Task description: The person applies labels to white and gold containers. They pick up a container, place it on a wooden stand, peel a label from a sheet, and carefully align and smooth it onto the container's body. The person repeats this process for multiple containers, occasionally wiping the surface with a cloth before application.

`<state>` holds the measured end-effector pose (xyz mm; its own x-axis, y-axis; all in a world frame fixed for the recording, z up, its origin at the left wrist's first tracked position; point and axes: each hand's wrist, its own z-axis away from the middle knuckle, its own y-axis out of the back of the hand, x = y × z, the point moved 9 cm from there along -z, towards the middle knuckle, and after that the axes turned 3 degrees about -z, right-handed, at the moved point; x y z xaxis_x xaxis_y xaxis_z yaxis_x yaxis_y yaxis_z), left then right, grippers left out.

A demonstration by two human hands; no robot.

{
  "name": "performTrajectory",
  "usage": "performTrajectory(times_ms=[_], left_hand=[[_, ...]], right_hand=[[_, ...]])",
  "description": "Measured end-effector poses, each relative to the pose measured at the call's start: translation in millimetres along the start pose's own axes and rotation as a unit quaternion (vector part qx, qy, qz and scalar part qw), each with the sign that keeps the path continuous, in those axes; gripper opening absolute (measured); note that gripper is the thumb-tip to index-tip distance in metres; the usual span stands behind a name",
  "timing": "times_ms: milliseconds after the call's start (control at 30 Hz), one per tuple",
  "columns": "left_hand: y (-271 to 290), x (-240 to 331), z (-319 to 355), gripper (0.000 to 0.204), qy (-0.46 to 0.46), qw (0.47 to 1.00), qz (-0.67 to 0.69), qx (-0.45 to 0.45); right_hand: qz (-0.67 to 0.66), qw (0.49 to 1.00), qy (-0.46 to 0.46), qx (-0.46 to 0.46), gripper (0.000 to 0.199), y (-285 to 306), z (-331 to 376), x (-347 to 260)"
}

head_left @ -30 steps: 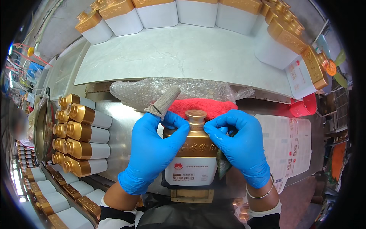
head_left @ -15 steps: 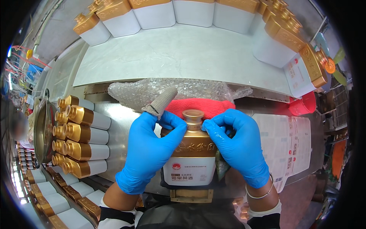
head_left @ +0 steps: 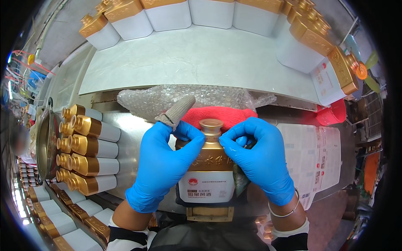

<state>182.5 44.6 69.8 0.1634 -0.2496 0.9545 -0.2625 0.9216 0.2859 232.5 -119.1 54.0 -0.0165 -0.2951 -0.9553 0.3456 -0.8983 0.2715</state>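
Observation:
A gold-and-white bottle (head_left: 206, 184) stands upright in front of me, its gold neck (head_left: 211, 125) uncapped or too plain to show a cap. My left hand (head_left: 167, 157), in a blue glove with a grey knitted sleeve (head_left: 179, 109) over one finger, pinches at the neck's left side. Opposite it, my right hand (head_left: 257, 154), also blue-gloved, has thumb and finger pressed together against the neck. Whatever lies between either hand's fingertips is too small to make out. A dark green cloth (head_left: 240, 180) hangs below the right hand, beside the bottle.
Behind the bottle lie a red cloth (head_left: 238, 118) and bubble wrap (head_left: 163, 98). Similar bottles (head_left: 98, 148) are stacked at left; others (head_left: 171, 14) line the pale board (head_left: 188, 62). A red container (head_left: 333, 113) and printed sheets (head_left: 312, 154) are at right.
My right hand has shifted slightly left and up along the bottle's neck, its fingers curling more. The left hand keeps its pinch in nearly the same spot.

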Motion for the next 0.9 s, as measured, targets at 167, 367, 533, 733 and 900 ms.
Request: performTrajectory(times_ms=[167, 367, 533, 733, 900], left_hand=[[-0.4, -0.5, 0.3, 0.04, -0.002, 1.0, -0.022, -0.004], [-2.8, 1.1, -2.2, 0.059, -0.007, 0.999, -0.041, -0.012], [-1.5, 0.4, -0.5, 0.059, -0.015, 0.998, -0.053, -0.014], [-2.9, 2.7, -2.1, 0.059, -0.026, 0.998, -0.046, -0.016], [-4.3, 3.1, -1.4, 0.056, -0.031, 0.998, -0.04, -0.029]], right_hand=[[0.005, 1.0, -0.002, 0.002, 0.012, 0.2, 0.2, -0.3], [0.001, 1.0, -0.004, 0.006, 0.012, 0.8, -1.5, 2.6], [0.003, 1.0, -0.009, 0.009, 0.012, 0.1, -0.1, 1.7], [0.023, 1.0, -0.018, -0.006, 0.012, 0.5, -3.1, 0.4], [0.067, 0.998, 0.002, 0.003, 0.016, 8.8, -7.7, -5.7]])
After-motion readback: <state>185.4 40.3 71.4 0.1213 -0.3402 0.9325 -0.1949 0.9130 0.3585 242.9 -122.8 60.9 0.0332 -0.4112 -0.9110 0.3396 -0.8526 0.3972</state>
